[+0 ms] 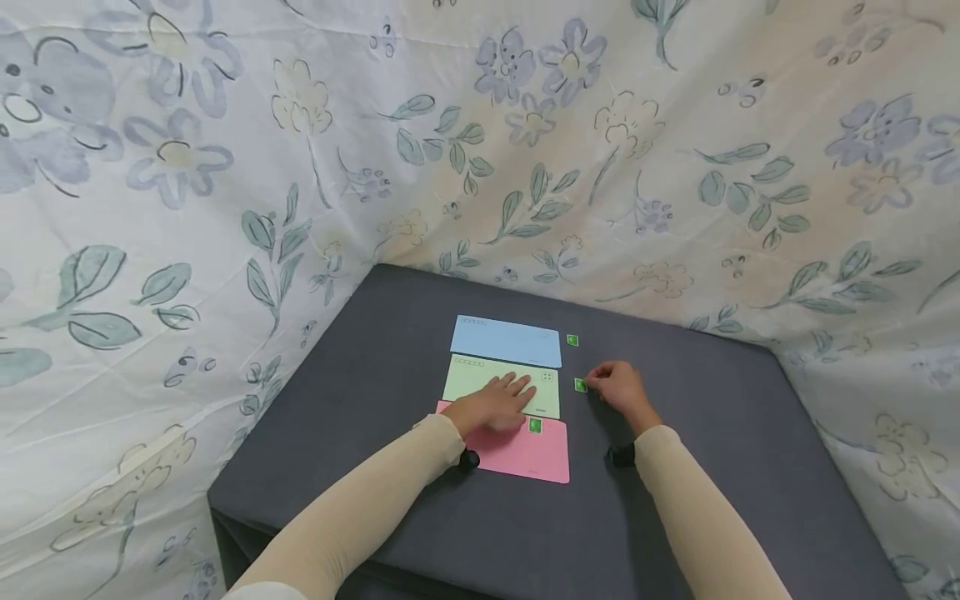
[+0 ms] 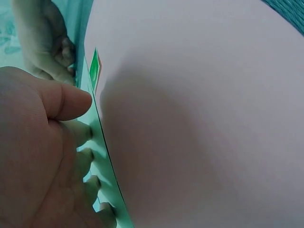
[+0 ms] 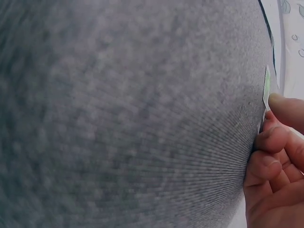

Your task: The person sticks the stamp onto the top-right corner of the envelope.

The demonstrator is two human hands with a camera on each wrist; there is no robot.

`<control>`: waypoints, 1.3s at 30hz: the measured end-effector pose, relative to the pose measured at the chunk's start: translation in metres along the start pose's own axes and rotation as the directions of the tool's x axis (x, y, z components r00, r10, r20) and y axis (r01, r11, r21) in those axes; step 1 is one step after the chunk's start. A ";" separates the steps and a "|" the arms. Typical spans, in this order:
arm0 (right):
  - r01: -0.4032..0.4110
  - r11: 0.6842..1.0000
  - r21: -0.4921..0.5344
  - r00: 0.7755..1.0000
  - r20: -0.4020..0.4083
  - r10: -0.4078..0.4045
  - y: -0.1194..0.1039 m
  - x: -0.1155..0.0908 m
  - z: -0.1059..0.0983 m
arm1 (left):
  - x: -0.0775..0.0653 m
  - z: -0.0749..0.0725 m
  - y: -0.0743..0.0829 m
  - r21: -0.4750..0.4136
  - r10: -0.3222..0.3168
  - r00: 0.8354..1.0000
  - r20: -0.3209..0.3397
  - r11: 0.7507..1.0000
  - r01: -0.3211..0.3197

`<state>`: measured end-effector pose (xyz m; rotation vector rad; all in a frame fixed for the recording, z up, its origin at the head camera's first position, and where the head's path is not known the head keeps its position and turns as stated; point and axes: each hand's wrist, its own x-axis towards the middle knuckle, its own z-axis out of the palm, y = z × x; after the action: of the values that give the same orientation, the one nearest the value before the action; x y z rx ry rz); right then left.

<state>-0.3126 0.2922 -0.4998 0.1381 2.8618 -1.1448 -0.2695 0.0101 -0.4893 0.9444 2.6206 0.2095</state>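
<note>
My left hand [image 1: 501,405] rests with spread fingers on the light green envelope [image 1: 540,403], its palm side over the pink envelope [image 1: 525,454]. A green stamp [image 1: 535,426] lies at the pink envelope's upper right; it also shows beyond my thumb in the left wrist view. To the right of the envelopes, my right hand [image 1: 619,388] pinches another green stamp [image 1: 581,385] between thumb and forefinger, low over the cloth. That stamp [image 3: 267,88] sticks out past my thumb tip in the right wrist view, the other fingers curled beneath.
Above the green envelope lies a blue envelope [image 1: 506,340], with a third green stamp [image 1: 572,340] on the dark tablecloth [image 1: 705,400] beside it. Floral fabric [image 1: 480,167] hangs behind and along the sides of the table. Black wrist devices [image 1: 621,455] sit at both cuffs.
</note>
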 end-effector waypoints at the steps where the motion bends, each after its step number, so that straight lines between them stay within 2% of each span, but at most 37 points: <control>1: -0.001 1.000 -0.003 1.000 -0.004 0.001 -0.001 0.000 0.000 | 0.000 0.000 0.001 0.000 -0.003 1.000 0.000 1.000 0.003; 12: -0.008 0.999 -0.051 1.000 -0.016 0.007 0.003 0.002 0.002 | -0.002 0.001 0.005 0.007 -0.024 1.000 -0.010 1.000 0.024; 21: -0.018 0.999 -0.036 1.000 -0.018 0.017 0.005 0.004 0.003 | 0.019 0.014 -0.004 -0.021 -0.043 0.999 0.007 0.999 0.044; 24: -0.014 0.999 -0.037 1.000 -0.020 0.013 0.006 0.006 0.002 | 0.021 0.015 -0.006 -0.017 -0.042 0.999 0.005 0.999 0.043; 32: -0.007 1.000 -0.019 1.000 -0.017 0.006 0.005 0.003 0.003 | -0.003 -0.002 0.005 -0.002 -0.006 1.000 -0.015 1.000 0.006; 35: 0.003 1.000 -0.020 1.000 -0.019 -0.004 0.004 0.003 0.003 | -0.004 -0.002 0.005 0.009 -0.006 1.000 -0.018 1.000 0.006; 39: 0.019 0.999 -0.034 1.000 -0.022 -0.020 0.003 0.003 0.004 | 0.002 0.001 0.002 0.010 -0.025 1.000 -0.012 1.000 0.025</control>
<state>-0.3154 0.2920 -0.5045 0.1227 2.9069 -1.1049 -0.2696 0.0131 -0.4903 0.9162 2.6452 0.1962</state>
